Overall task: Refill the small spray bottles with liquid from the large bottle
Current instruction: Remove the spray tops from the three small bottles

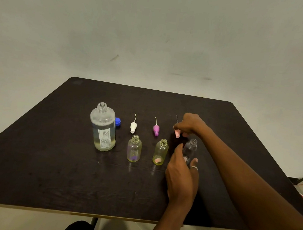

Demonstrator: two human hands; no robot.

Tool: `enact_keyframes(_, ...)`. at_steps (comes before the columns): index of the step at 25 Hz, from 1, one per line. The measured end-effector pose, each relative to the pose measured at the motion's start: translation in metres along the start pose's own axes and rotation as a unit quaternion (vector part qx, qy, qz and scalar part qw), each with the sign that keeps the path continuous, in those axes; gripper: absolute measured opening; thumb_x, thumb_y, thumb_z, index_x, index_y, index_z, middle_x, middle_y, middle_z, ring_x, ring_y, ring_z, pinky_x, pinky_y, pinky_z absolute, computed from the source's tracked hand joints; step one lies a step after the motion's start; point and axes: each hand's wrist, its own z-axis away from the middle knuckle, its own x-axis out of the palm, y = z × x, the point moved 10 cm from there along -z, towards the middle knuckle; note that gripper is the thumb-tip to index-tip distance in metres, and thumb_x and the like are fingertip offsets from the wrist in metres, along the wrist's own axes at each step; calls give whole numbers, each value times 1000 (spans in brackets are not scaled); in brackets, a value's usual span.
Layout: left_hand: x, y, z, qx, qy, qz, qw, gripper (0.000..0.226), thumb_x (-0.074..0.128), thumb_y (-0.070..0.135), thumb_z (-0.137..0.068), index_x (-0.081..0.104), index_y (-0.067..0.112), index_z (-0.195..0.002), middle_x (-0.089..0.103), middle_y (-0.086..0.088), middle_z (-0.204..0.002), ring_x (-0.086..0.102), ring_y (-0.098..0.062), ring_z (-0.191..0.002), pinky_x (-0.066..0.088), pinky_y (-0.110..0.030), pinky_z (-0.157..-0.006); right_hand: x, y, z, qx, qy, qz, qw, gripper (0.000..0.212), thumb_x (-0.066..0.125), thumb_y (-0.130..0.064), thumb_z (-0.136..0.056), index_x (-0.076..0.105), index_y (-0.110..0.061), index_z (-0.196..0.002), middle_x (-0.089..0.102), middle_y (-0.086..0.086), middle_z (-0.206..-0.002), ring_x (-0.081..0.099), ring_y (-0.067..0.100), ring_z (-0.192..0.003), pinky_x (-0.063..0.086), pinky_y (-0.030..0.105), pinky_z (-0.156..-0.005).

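In the head view, a dark, matte, rounded-cornered table (51, 161) is carrying everything. The large bottle (103, 127) is standing upright and uncapped at the left. It is a clear plastic cylinder with a threaded neck and a printed label, holding pale yellowish liquid with bubbles at the surface. A blue ribbed cap (117, 121) is sitting just behind it.

Two yellow-tinted, round-shouldered plastic spray bottles are standing open in a row to its right: the first small bottle (134, 148), then the second small bottle (160, 151). Beyond them, a white spray head (133, 127) and a purple spray head (156, 130) are lying on the table, each trailing a thin curved dip tube.

The left hand (181, 174), wearing a metal ring (193, 167), is curling thumb and fingers round the lower part of the clear small bottle (189, 149), which is standing upright at the right end of the row. The right hand (190, 125) is pinching the pink spray head (177, 133) just behind that bottle, its straight tube pointing away. I cannot tell whether that head is touching the table.
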Motion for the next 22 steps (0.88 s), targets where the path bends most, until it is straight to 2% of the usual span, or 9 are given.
enact_keyframes(14,-1,0,0,-11,-2,2,1000,60,70,28,-88,44,26,-141,59,7,-132,57,-5,-117,47,-15,-95,1,-1,0,-3,-1,4,1000,33,62,-35,-92,55,-12,-69,58,0,-61,55,8,-50,37,18,-48)
enact_keyframes(18,-1,-1,1,-19,-6,-2,1000,62,70,28,-88,42,25,-143,57,5,-135,56,-6,-119,41,-11,-93,-1,2,3,-4,1,-4,1000,33,63,-36,-90,55,-12,-69,58,0,-61,55,8,-50,36,18,-47)
enact_keyframes(20,-1,-2,1,-29,-10,-1,1000,62,70,28,-88,42,25,-143,57,5,-135,56,-6,-119,39,-9,-91,-4,6,7,0,5,-16,1000,35,64,-38,-90,56,-11,-70,58,1,-61,55,9,-50,38,19,-47)
enact_keyframes(22,-1,-1,1,-34,-11,-5,999,62,71,28,-88,42,24,-143,58,4,-134,56,-7,-118,37,-9,-90,-5,10,10,-2,6,-21,1000,38,63,-43,-89,58,-10,-71,63,5,-66,59,13,-57,47,24,-54)
